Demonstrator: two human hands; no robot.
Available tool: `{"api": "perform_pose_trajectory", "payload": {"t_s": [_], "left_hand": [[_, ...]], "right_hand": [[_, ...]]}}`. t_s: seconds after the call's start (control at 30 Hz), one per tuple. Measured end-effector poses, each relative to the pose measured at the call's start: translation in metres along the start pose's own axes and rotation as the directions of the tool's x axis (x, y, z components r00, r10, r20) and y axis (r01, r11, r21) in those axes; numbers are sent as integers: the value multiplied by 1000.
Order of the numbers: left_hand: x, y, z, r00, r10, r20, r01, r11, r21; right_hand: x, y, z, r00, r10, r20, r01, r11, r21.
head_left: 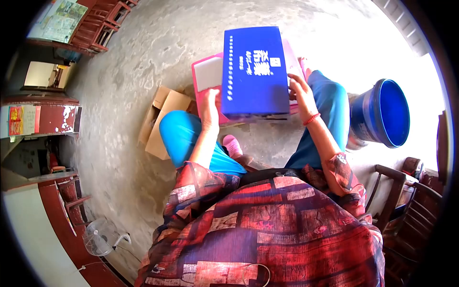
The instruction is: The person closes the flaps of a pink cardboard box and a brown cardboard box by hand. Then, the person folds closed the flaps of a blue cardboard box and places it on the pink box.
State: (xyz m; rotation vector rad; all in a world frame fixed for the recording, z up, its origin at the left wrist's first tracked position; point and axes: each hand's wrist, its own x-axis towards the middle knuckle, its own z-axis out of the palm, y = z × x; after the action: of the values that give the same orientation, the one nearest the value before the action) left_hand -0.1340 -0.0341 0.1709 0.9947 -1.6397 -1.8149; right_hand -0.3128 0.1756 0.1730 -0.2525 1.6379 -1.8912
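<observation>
A blue cardboard box [253, 71] with white printed characters is held between my two hands, above a pink-edged surface [202, 86] in front of my knees. My left hand [209, 109] grips the box's left side near its lower corner, its thumb against the edge and its other fingers partly hidden. On the opposite side, my right hand [301, 94], with a red bracelet at the wrist, has bent fingers pressed to the box. The box covers much of the pink surface beneath it.
An open brown cardboard box [165, 119] stands on the concrete floor beside my left knee. To my right is a large blue bucket [370, 115], with a dark wooden chair [406, 201] behind it. A fan [99, 237] stands at lower left.
</observation>
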Motion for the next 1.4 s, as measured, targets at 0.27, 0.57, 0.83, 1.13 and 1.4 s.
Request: {"api": "perform_pose_trajectory", "payload": {"t_s": [0.27, 0.57, 0.83, 1.13, 1.4], "left_hand": [[-37, 5, 25, 958, -7, 287, -70, 964, 256], [-30, 33, 56, 820, 480, 312, -557, 796, 238], [103, 57, -14, 994, -67, 86, 49, 979, 197], [135, 56, 53, 973, -203, 114, 193, 977, 94], [85, 94, 30, 996, 64, 67, -73, 986, 151]], "right_hand": [[42, -20, -14, 886, -401, 234, 434, 535, -725], [110, -56, -11, 884, -388, 260, 364, 222, -905], [64, -21, -33, 768, -639, 38, 290, 294, -911], [55, -20, -47, 902, 41, -429, -58, 998, -27], [66, -41, -35, 944, -44, -327, 93, 987, 135]]}}
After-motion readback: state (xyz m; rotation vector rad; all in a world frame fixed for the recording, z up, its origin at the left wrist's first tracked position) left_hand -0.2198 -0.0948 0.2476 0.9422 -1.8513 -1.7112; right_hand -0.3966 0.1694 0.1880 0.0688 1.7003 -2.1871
